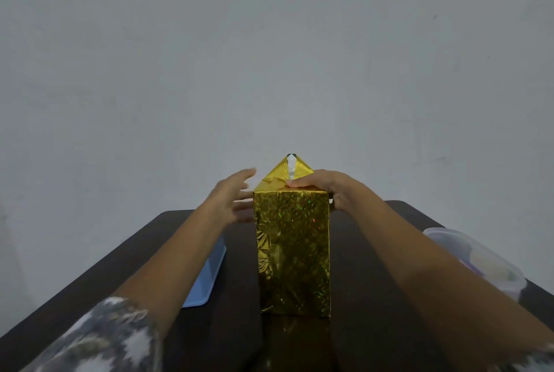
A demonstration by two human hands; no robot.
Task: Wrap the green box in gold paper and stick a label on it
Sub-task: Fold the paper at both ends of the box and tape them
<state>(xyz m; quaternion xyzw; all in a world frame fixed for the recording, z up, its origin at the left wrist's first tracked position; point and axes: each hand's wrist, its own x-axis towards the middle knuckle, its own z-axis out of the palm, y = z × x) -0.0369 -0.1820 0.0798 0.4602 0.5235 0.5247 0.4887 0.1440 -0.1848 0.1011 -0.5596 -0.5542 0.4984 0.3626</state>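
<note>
Right hand (317,187): reaches over the top of the gold-wrapped box (292,251), thumb lying along the near top edge, fingers curled down the right face; the grip holds the box. Left hand (230,201): blurred, fingers straight and spread, grip wide, just beside the box's upper left face; contact cannot be confirmed. One box, upright at the middle of the tabletop (374,281), fully covered in gold paper. One triangular flap (277,177) stands up at its top, with one pale tape strip (290,168) at the tip. One blue tray (207,275) lies towards the left edge. One clear plastic container (479,257) sits at the right edge.
</note>
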